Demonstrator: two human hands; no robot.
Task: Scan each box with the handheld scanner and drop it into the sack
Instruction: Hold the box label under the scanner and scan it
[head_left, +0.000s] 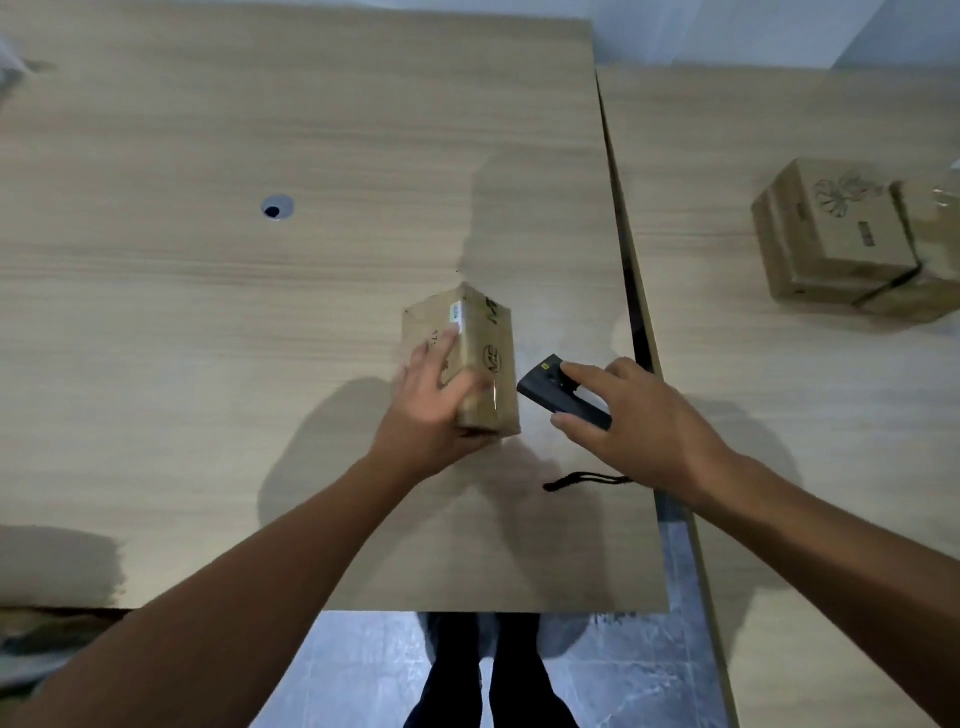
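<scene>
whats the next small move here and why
Probably aim the scanner at the white label on the box. The right hand pinches the scanner beside the box, the left hand holds the box, and the label sits near its far upper edge.

1. In front of you, a pale wood-grain table (208, 364) fills most of the view.
2. A round cable hole (277, 208) sits in its left half.
3. To your right, a second table (727, 364) stands just beside it, with a narrow gap between them.
4. Below you lies a grey tiled floor (353, 675).
</scene>
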